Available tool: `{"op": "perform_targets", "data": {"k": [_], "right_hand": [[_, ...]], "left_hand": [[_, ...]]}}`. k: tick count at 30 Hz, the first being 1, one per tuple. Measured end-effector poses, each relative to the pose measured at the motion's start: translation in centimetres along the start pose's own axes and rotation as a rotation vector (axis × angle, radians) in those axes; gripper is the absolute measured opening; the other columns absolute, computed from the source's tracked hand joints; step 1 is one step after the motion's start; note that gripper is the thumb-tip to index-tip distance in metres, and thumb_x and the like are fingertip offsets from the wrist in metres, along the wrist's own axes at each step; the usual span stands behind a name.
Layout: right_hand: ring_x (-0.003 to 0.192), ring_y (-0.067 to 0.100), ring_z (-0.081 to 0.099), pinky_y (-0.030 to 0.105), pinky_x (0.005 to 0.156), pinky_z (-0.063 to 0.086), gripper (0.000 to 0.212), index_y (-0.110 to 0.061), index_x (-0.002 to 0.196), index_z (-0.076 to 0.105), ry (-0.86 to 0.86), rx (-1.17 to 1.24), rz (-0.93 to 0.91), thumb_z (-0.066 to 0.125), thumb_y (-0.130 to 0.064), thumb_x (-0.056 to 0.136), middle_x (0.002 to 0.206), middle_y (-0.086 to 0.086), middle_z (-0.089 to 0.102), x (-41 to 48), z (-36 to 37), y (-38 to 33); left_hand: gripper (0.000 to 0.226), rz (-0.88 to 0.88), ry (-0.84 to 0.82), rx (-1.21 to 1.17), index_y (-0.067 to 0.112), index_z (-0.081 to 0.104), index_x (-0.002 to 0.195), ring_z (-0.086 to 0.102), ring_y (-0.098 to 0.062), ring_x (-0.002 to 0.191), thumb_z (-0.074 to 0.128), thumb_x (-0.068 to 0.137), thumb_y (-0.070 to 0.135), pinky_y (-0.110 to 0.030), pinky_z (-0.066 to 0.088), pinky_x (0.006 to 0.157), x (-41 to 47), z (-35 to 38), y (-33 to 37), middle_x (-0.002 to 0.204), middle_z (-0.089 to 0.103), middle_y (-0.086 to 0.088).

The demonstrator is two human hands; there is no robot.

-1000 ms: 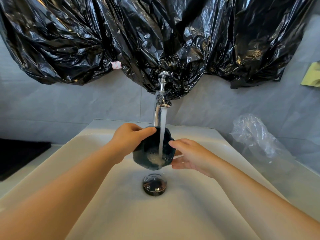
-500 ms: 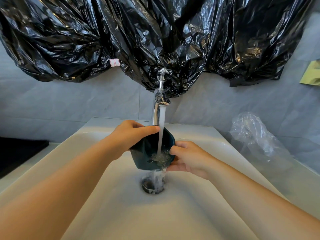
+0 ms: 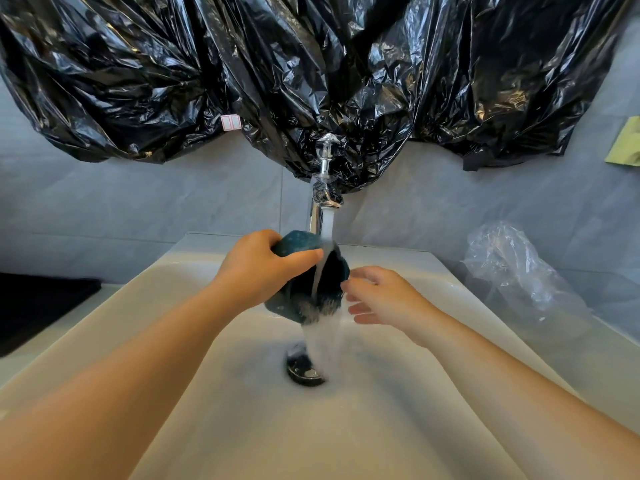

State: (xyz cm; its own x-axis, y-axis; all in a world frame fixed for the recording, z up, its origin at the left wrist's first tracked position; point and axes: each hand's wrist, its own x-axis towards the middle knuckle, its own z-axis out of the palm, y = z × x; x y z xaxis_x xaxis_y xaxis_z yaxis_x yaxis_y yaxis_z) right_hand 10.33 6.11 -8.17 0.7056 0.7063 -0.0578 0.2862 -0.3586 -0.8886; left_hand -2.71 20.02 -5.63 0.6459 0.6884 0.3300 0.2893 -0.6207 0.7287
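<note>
A dark teal bowl (image 3: 299, 292) is tipped steeply on its side under the running chrome tap (image 3: 323, 199), over the white sink (image 3: 242, 410). My left hand (image 3: 258, 268) grips the bowl's upper rim, thumb over the edge. Water runs down the bowl's inside and pours out of its lower edge toward the drain (image 3: 306, 370). My right hand (image 3: 377, 296) hovers just right of the bowl with fingers spread and relaxed, at most brushing the rim.
Black plastic sheeting (image 3: 311, 74) hangs on the grey tiled wall above the tap. A crumpled clear plastic bag (image 3: 516, 271) lies on the counter to the right of the sink. A black mat (image 3: 38, 306) sits at the left.
The bowl has tipped from nearly upright to steeply on its side, spilling its water into the sink. My right hand let go of the rim and opened beside it.
</note>
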Motion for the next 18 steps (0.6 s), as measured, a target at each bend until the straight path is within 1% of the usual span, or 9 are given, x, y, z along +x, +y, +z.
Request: {"op": "perform_targets", "data": {"k": [2,3,5,6,9,11,13,16,18], "right_hand": [[0.085,0.020,0.072,0.037,0.085,0.059,0.049,-0.020,0.137,0.048,0.026,-0.097,-0.090,0.062,-0.033,0.091,0.109,0.007,0.066,0.1,-0.1,0.2],[0.084,0.019,0.073,0.039,0.086,0.059,0.051,-0.020,0.138,0.047,0.016,-0.107,-0.117,0.062,-0.034,0.092,0.108,0.006,0.067,0.1,-0.1,0.2],[0.080,0.017,0.074,0.039,0.087,0.059,0.048,-0.021,0.138,0.048,-0.009,-0.121,-0.149,0.061,-0.033,0.093,0.106,0.006,0.070,0.0,0.2,0.0],[0.079,0.017,0.074,0.039,0.086,0.059,0.045,-0.021,0.136,0.050,-0.018,-0.121,-0.164,0.060,-0.031,0.094,0.103,0.007,0.071,0.0,0.3,-0.1],[0.075,0.022,0.074,0.037,0.079,0.061,0.029,-0.015,0.125,0.059,-0.053,-0.068,-0.187,0.054,-0.020,0.097,0.094,0.012,0.074,-0.3,0.4,-0.4],[0.074,0.024,0.074,0.033,0.072,0.062,0.020,-0.011,0.107,0.065,-0.090,-0.040,-0.180,0.048,-0.011,0.098,0.091,0.016,0.074,-0.6,0.4,-0.5],[0.072,0.024,0.074,0.032,0.071,0.062,0.022,-0.007,0.091,0.066,-0.115,-0.034,-0.154,0.045,-0.007,0.096,0.087,0.017,0.074,-0.7,0.5,-0.5],[0.070,0.024,0.074,0.032,0.074,0.062,0.024,-0.001,0.096,0.067,-0.117,0.016,-0.075,0.044,-0.007,0.096,0.086,0.016,0.074,-0.6,0.8,-0.2],[0.072,0.024,0.074,0.030,0.072,0.061,0.024,0.001,0.103,0.066,-0.110,0.154,-0.004,0.044,-0.007,0.097,0.089,0.018,0.074,-0.5,0.9,-0.2]], "left_hand": [[0.047,0.001,-0.010,0.019,0.013,0.062,0.082,0.054,-0.015,0.065,0.067,0.076,0.059,-0.029,0.043,0.056,0.0,-0.1,0.0,0.073,0.060,-0.002],[0.047,-0.011,-0.020,0.014,0.014,0.062,0.083,0.055,-0.014,0.066,0.067,0.076,0.059,-0.028,0.045,0.057,0.1,-0.1,0.0,0.074,0.061,-0.002],[0.045,-0.033,-0.024,0.006,0.015,0.062,0.083,0.056,-0.013,0.068,0.066,0.077,0.060,-0.027,0.047,0.059,0.1,0.1,-0.1,0.076,0.062,0.000],[0.049,-0.042,-0.020,0.001,0.013,0.063,0.084,0.056,-0.014,0.068,0.065,0.076,0.061,-0.028,0.047,0.059,0.3,0.1,-0.1,0.075,0.062,-0.001],[0.074,-0.087,-0.018,-0.041,-0.003,0.065,0.088,0.053,-0.021,0.066,0.060,0.074,0.070,-0.034,0.043,0.062,0.5,0.2,-0.2,0.075,0.058,-0.009],[0.075,-0.123,-0.044,-0.067,-0.001,0.065,0.087,0.055,-0.025,0.070,0.058,0.073,0.073,-0.036,0.047,0.065,0.7,0.3,-0.4,0.080,0.059,-0.013],[0.074,-0.149,-0.082,-0.092,0.003,0.065,0.086,0.057,-0.026,0.074,0.059,0.071,0.075,-0.038,0.050,0.069,0.7,0.3,-0.4,0.083,0.061,-0.013],[0.072,-0.229,-0.153,-0.231,0.005,0.064,0.089,0.066,-0.025,0.084,0.063,0.068,0.074,-0.040,0.058,0.079,0.8,0.0,-0.2,0.092,0.069,-0.009],[0.066,-0.264,-0.191,-0.306,0.008,0.066,0.098,0.070,-0.025,0.088,0.068,0.068,0.067,-0.037,0.060,0.077,0.8,-0.4,0.0,0.096,0.072,-0.010]]}}
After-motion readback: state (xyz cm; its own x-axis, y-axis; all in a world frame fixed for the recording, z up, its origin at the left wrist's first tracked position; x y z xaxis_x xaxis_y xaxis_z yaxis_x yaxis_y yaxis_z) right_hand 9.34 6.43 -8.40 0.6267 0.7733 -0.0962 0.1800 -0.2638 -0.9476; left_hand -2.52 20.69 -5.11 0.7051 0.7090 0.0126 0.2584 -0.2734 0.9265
